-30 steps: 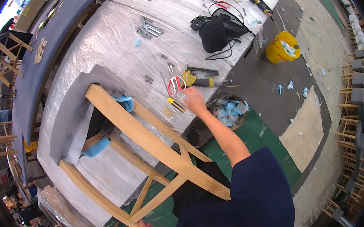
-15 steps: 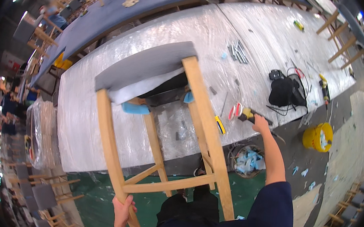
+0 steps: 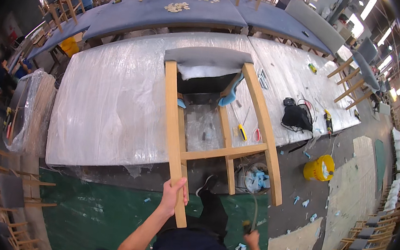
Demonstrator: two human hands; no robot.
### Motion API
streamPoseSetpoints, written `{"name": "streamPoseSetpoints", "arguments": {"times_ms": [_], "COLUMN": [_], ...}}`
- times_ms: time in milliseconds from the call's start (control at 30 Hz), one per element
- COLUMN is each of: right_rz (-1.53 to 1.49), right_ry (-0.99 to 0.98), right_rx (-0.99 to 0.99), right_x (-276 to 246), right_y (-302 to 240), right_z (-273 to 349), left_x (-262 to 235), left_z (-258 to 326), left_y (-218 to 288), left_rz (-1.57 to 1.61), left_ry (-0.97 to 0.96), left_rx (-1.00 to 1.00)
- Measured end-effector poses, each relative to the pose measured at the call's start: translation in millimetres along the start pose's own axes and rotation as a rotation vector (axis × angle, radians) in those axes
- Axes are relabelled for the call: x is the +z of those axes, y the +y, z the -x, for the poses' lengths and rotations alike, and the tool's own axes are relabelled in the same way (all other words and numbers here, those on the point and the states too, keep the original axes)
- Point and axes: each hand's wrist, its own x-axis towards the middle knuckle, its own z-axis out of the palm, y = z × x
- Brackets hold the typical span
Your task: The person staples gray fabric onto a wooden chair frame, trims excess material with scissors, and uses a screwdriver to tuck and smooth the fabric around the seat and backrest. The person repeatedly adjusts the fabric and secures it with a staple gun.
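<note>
A wooden chair frame (image 3: pixel 176 127) with a grey padded part (image 3: pixel 209 56) rests on the plastic-wrapped table, its legs pointing toward me. My left hand (image 3: pixel 174 196) is wrapped round the lower end of its left leg. Low on my right side, my right hand (image 3: pixel 252 239) grips a small dark air tool (image 3: pixel 247 227), partly blurred, with a hose (image 3: pixel 256 205) running up from it. Blue foam (image 3: pixel 229 98) and white padding (image 3: pixel 202 72) show inside the frame. Beyond the legs lie a yellow-handled screwdriver (image 3: pixel 242 132) and red-handled scissors (image 3: pixel 257 135).
A wrapped table (image 3: pixel 110 102) spreads ahead. On its right lie metal bolts (image 3: pixel 263 78), a black pouch (image 3: pixel 297 117) and a yellow driver (image 3: pixel 328 122). A bin of blue scraps (image 3: pixel 257 179) and a yellow bucket (image 3: pixel 319 168) stand on the floor. More chairs stand around.
The chair has turned more upright and shifted right in view. My right hand has come back from over the table, down to my side, with the air tool. My left hand keeps hold of the leg.
</note>
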Motion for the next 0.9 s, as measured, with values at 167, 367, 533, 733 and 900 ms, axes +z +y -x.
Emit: {"name": "streamPoseSetpoints", "arguments": {"times_ms": [167, 367, 533, 733, 900], "right_rz": [-0.223, -0.606, -0.911, -0.768, -0.677], "right_ry": [-0.038, 0.098, 0.088, 0.285, 0.134], "right_rx": [0.176, 0.437, 0.416, 0.294, 0.316], "right_x": [99.9, 177.2, 199.8, 166.7, 144.1], "right_y": [38.4, 50.3, 36.5, -15.8, -45.7], "right_z": [156.5, 241.4, 205.4, 191.9, 200.4], "left_x": [9.6, 14.4, 16.0, 5.2, -48.5], "left_z": [20.4, 28.2, 29.8, 21.9, 2.4], "left_y": [-14.1, -43.4, -35.0, -23.0, -1.6], "left_rz": [-0.007, -0.093, -0.128, -0.245, -0.721], "left_ry": [0.056, 0.038, 0.004, -0.14, -0.415], "left_rx": [-0.046, -0.004, -0.037, -0.016, -0.026]}}
